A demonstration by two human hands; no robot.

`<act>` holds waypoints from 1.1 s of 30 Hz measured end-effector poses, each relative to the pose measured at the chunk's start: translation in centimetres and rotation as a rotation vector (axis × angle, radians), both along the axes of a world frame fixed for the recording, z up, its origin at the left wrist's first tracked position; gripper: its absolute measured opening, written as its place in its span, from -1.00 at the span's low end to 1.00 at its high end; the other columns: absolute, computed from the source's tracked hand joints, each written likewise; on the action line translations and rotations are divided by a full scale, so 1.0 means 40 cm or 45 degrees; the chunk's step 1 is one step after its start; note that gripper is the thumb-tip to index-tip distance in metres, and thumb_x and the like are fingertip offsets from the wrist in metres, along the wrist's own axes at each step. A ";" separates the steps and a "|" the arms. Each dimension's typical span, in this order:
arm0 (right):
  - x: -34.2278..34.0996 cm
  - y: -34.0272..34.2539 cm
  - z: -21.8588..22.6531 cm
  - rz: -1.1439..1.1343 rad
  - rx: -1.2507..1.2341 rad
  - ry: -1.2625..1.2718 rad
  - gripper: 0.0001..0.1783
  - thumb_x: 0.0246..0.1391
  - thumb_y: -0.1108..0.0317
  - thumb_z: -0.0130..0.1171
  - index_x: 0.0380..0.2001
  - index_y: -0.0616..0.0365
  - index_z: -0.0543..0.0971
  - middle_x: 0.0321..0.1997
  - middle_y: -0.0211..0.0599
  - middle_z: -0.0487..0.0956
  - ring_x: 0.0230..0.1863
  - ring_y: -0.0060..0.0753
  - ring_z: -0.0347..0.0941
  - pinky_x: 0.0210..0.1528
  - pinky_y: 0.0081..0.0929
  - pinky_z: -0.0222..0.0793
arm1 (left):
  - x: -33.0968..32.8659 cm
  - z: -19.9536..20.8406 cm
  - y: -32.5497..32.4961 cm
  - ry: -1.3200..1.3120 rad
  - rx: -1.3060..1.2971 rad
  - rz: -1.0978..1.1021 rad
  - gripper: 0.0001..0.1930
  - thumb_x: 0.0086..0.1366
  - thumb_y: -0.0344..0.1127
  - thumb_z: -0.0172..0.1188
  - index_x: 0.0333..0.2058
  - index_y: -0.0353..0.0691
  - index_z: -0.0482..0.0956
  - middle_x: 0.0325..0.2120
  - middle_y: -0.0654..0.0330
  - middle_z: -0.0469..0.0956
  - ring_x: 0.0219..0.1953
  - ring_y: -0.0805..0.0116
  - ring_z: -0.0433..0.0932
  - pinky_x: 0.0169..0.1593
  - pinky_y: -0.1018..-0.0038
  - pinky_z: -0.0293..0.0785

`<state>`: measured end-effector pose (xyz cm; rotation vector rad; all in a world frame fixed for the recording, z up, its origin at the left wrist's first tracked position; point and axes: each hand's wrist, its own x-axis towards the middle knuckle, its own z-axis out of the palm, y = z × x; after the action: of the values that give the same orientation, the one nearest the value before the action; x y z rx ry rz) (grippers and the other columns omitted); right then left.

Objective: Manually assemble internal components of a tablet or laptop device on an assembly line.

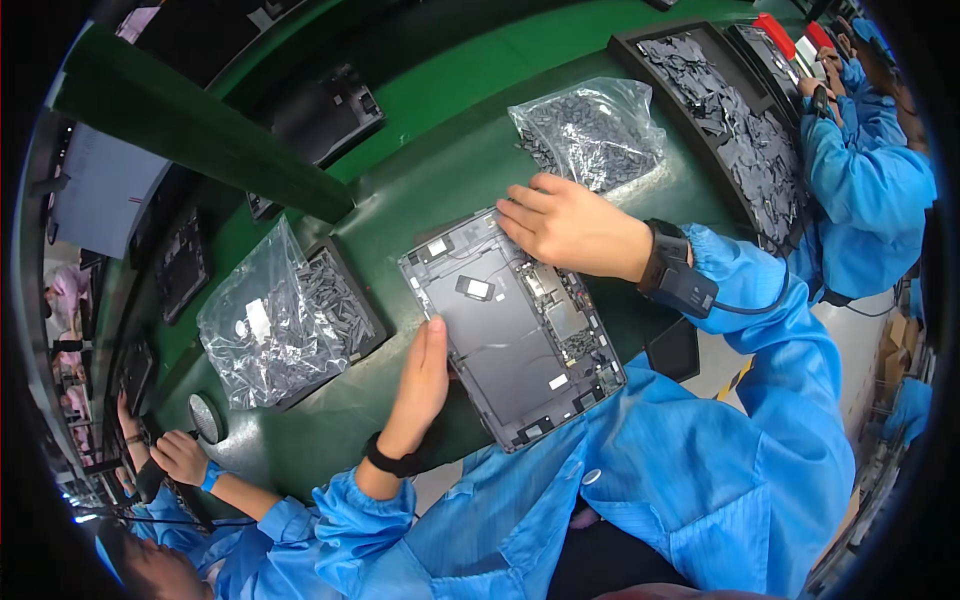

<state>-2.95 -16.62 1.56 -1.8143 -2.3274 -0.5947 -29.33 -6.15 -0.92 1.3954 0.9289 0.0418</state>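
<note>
An opened tablet housing [490,345] lies tilted in front of me, its inner side up, showing a grey panel, a circuit board [560,310] and thin cables. My left hand [425,375] grips its left edge, thumb on top and the other fingers hidden beneath. At the far edge, my right hand [575,230] has its fingers bent together with the tips at the housing's rim. Whatever those fingertips pinch, if anything, is hidden by the hand. Beyond that hand sits a clear plastic bag [610,125] of small black parts.
Left of the housing, another clear bag [255,330] rests on a tray [375,335] of small dark pieces. A large tray [625,50] of dark flat pieces stands far right. A green post [200,125] rises at left. Co-workers' hands [180,458] work on both sides.
</note>
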 end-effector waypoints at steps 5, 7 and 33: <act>-0.029 -0.053 0.021 0.033 0.246 0.086 -0.65 -0.17 0.37 0.11 -0.25 0.31 0.60 -0.13 -0.21 0.61 -0.04 -0.27 0.48 -0.05 -0.40 0.39 | 0.063 0.123 0.038 0.292 1.518 -0.275 -0.85 0.25 -0.31 0.19 -0.39 -0.26 0.62 -0.42 0.06 0.59 -0.32 0.06 0.53 -0.29 0.32 0.45; -0.075 -0.117 0.020 -0.061 0.175 0.161 -0.61 -0.15 0.36 0.10 -0.18 0.28 0.61 -0.05 -0.18 0.59 0.05 -0.21 0.46 0.03 -0.33 0.39 | 0.126 0.133 0.047 -0.169 1.746 -0.340 -0.93 0.18 -0.43 0.23 -0.35 -0.25 0.61 -0.44 0.10 0.57 -0.35 0.09 0.52 -0.27 0.32 0.45; 0.163 0.185 -0.094 -0.449 0.029 0.777 -0.89 -0.04 0.36 0.24 -0.44 0.16 0.59 -0.36 -0.20 0.56 -0.20 -0.04 0.48 -0.12 -0.21 0.41 | 0.096 0.108 0.031 -0.077 1.572 -0.533 -0.80 0.06 -0.46 0.31 -0.28 -0.26 0.60 -0.29 0.14 0.49 -0.21 0.09 0.44 -0.12 0.28 0.40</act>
<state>3.57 -9.20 -2.22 -2.0418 -1.6167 -0.0682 -25.48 -4.91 3.40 2.6838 0.4987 0.3892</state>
